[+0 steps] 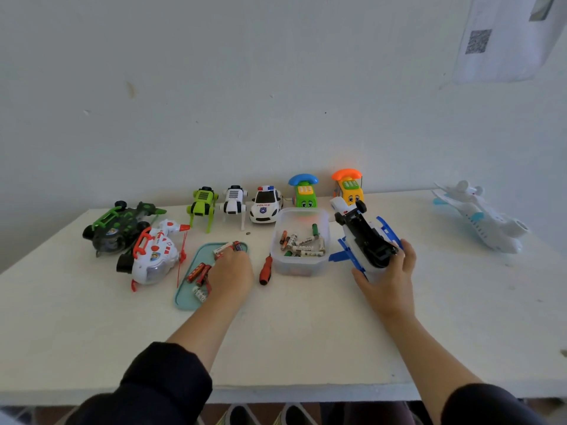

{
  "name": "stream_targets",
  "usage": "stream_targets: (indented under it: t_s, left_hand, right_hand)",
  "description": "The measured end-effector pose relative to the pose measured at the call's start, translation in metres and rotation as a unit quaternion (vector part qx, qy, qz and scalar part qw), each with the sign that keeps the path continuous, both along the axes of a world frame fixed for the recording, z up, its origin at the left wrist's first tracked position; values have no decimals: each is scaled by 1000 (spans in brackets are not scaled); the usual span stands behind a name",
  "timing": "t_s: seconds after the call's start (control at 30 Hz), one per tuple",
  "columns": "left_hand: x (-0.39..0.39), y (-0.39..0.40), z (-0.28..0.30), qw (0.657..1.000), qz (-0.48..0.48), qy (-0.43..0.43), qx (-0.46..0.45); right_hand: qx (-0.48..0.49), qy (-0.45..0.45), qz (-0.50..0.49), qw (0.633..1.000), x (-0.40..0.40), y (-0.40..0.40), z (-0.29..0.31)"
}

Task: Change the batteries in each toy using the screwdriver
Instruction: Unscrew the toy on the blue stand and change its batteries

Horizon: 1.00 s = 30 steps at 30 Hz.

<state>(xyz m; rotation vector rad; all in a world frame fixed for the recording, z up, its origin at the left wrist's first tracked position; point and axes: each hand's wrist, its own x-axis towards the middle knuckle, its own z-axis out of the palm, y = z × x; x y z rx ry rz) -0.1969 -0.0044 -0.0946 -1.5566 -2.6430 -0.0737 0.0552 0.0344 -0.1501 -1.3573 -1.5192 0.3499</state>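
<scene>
— So how far along is she looking?

— Midway, I'd judge. Right hand [388, 271] is curling round the upturned blue-and-white plane [365, 240], just right of the tub [302, 265]. Left hand [231, 269] is reaching into the teal tray [184, 302] left of it, fingers hidden.

— And the screwdriver [265, 271]?

— Lying idle between tray and clear plastic tub; other toys are waiting behind.

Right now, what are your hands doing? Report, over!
Left hand reaching into teal tray of batteries. Right hand gripping upturned blue-and-white plane toy. Screwdriver lying untouched between tray and tub. Nothing in the way.
</scene>
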Motion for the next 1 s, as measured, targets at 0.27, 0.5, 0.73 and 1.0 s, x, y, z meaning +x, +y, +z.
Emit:
stream_targets:
  t_s: [0.27,0.5,0.73,1.0]
  left_hand:
    - [14,7,-8,999,29,35,-14]
    - [19,13,20,996,42,-46,67]
    - [98,26,64,809,-228,-409,356]
    - [143,66,22,830,-349,-241,362]
  right_hand:
    - [8,16,7,1000,0,3,-1]
    - [6,40,7,999,2,4,1]
    - [35,27,7,999,4,9,-1]
    - [61,1,5,998,1,9,-2]
